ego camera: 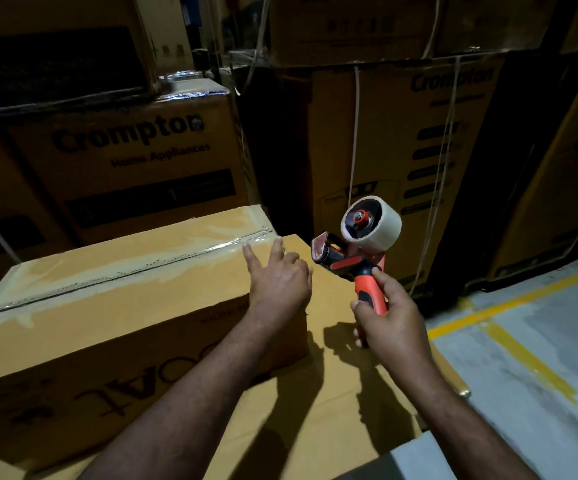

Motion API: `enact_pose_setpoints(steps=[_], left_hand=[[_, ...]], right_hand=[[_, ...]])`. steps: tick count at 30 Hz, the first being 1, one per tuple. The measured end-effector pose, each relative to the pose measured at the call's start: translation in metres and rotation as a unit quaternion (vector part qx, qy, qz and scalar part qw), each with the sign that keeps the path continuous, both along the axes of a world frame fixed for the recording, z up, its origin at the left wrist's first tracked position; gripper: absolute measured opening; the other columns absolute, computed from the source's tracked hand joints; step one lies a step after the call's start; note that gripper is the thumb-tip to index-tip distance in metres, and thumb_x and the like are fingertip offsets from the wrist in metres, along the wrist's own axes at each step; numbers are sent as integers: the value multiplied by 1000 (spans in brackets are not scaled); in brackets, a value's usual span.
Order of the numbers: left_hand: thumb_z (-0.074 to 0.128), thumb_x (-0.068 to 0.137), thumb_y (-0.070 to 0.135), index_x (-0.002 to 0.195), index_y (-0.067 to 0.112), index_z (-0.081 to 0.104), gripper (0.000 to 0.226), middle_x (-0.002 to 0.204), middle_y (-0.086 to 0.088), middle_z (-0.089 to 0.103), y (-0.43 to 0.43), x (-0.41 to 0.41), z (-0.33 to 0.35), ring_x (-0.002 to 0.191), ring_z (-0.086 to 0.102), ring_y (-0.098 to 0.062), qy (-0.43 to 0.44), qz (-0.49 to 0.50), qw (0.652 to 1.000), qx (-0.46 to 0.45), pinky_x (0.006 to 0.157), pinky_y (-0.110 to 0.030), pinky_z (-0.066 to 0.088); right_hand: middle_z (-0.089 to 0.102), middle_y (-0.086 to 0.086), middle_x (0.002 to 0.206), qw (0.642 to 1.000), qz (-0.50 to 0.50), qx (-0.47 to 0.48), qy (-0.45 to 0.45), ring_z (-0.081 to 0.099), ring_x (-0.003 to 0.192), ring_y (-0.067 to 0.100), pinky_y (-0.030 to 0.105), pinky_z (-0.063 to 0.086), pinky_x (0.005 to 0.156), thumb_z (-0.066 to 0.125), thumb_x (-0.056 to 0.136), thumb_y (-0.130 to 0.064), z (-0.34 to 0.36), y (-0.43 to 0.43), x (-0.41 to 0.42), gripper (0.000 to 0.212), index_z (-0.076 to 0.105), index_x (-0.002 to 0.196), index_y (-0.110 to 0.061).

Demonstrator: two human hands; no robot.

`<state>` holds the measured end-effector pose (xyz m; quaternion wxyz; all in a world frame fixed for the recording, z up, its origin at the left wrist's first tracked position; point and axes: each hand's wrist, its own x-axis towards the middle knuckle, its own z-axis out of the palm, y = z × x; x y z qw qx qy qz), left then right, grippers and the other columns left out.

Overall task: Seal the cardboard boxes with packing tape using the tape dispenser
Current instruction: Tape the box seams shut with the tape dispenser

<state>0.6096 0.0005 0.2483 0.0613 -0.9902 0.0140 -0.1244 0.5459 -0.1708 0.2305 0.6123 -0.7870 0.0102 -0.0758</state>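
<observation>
Right hand [389, 317] gripped the tape dispenser [360, 251] handle, lifted clear just right of the taped box [107, 306]. Left hand [280, 275], fingers spread and holding nothing, pressed the seam tape's end [267, 237]; rubbing it flat over the corner would likely secure it.

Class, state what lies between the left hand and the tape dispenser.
In the head view, nothing: between the left hand and the tape dispenser shows only the bare top of the lower box.
</observation>
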Motion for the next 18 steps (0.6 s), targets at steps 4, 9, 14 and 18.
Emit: enact_pose_setpoints(steps=[4, 9, 14, 18], left_hand=[[38, 104, 29, 158, 8, 15, 63, 148, -14, 51, -15, 3, -6, 154, 15, -36, -14, 42, 999, 1, 116, -70, -6], [35, 103, 28, 160, 12, 17, 61, 156, -14, 43, -21, 11, -2, 154, 13, -35, 29, 31, 996, -76, 121, -63, -5], [38, 106, 36, 158, 23, 28, 54, 161, -11, 35, 1, 27, 29, 148, 29, -33, 101, 4, 972, -211, 122, -55, 21], [54, 94, 44, 161, 23, 15, 80, 170, -7, 2, 26, 59, 23, 155, -2, -33, 134, 54, 973, -179, 118, -69, -2]], right_hand=[[62, -6, 102, 999, -9, 23, -24, 69, 64, 17, 22, 54, 51, 65, 94, -20, 9, 11, 11, 65, 34, 151, -33], [64, -3, 101, 998, -13, 53, -44, 68, 61, 18, 29, 56, 53, 65, 94, -16, 17, 22, 24, 66, 35, 150, -32], [61, -5, 106, 995, -26, 66, -66, 70, 70, 18, 28, 59, 59, 65, 94, -16, 23, 43, 36, 68, 31, 151, -33], [59, -8, 117, 993, -35, 55, -103, 70, 91, 15, 39, 62, 71, 64, 95, -26, 27, 71, 50, 69, 24, 150, -41]])
